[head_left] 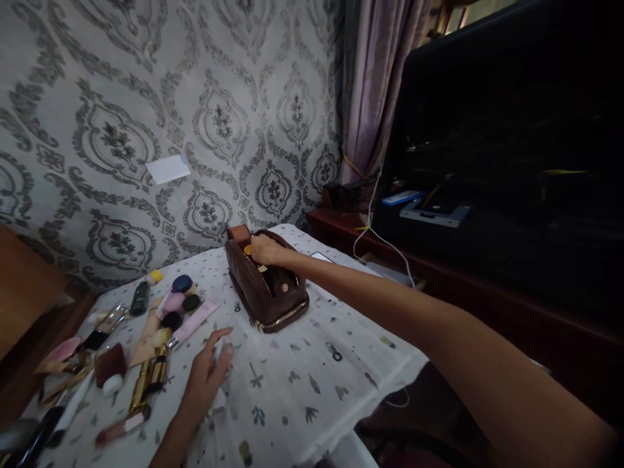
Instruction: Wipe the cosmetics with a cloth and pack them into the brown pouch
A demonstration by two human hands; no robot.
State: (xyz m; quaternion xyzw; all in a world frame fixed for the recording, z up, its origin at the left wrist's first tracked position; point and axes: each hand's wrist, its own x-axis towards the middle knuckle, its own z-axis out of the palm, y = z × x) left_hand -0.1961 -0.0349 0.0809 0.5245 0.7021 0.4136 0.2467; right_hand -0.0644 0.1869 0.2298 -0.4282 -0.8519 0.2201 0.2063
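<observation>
A brown cosmetic bag [248,286] stands unzipped on the patterned white tablecloth [292,390]. My right hand [266,250] reaches across into its opening with the fingers curled closed; what they hold, if anything, is hidden. Beside those fingers shows a round orange-yellow item [248,249] inside the bag. Nearer to me, my left hand [209,367] rests over the cloth, thumb and fingers apart, with nothing in it. Left of that hand lie a pink tube [197,320], a gold lipstick tube [141,385] and a dark red bottle with a white cap [110,369].
More cosmetics spread leftward, among them a blue-lidded jar [182,284] and a dark green bottle [140,298]. A large black television screen [497,162] rises on the right, with a white cable [374,195] hanging by it. The patterned wall [219,130] closes the back.
</observation>
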